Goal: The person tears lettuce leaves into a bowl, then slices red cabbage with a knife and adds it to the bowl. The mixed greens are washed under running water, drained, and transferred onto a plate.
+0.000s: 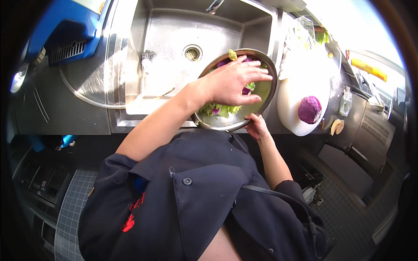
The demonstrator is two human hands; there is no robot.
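Observation:
A stainless steel bowl [270,67] is tilted over the near right corner of the sink. Inside it are green lettuce leaves [225,110] and pieces of purple cabbage [223,62]; the rest of the contents is hidden under my hand. My left hand [240,78] is spread across the bowl's mouth, palm down and fingers apart. Whether its palm presses on the leaves cannot be seen. At the near right rim, my right hand [256,126] grips the bowl. A yellowish-green leaf piece [232,54] sticks up at the far rim.
The steel sink [169,29] has a drain [192,53] holding bits of food, with a faucet [215,6] above. Half a purple cabbage [309,110] rests on a white cutting board [289,98] to the right. A blue machine [73,29] and hose [85,98] are left.

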